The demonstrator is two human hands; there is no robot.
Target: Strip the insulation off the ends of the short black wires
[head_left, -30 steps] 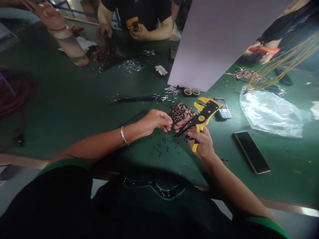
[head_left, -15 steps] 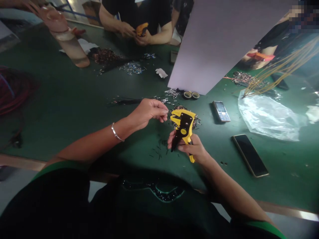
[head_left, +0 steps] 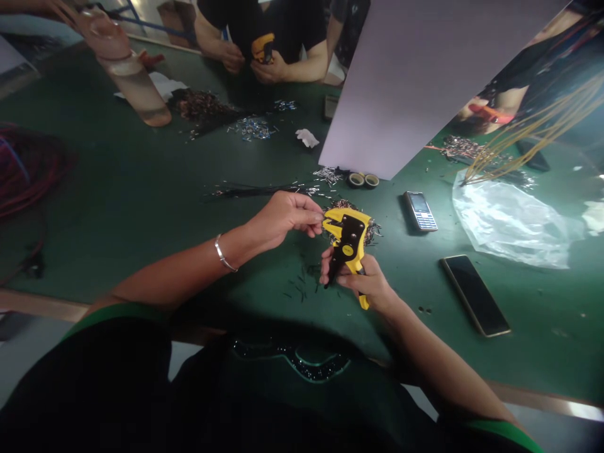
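Yellow and black wire strippers [head_left: 348, 236] are in my right hand [head_left: 365, 277], its fingers wrapped round the handles and the jaws pointing left. My left hand [head_left: 295, 217] is pinched closed right at the jaws; whatever sits between its fingertips is too small to make out. Under and behind the tool lies a pile of short wire pieces [head_left: 375, 229]. Just beyond my left hand a bundle of thin black wires [head_left: 250, 190] lies on the green table [head_left: 141, 251]. Small dark scraps [head_left: 297, 286] are scattered below my hands.
A pale upright panel [head_left: 391, 82] stands ahead, with two tape rolls [head_left: 363, 180] at its foot. To the right are a keypad phone [head_left: 419, 211], a smartphone [head_left: 475, 294] and a plastic bag [head_left: 512, 220]. A bottle [head_left: 136, 88] stands far left; a co-worker's hand [head_left: 271, 68] holds a similar tool.
My left hand has moved slightly right, up to the jaws of the wire strippers. My right hand stays nearly still. Across the table, the co-worker's hands have drawn apart.
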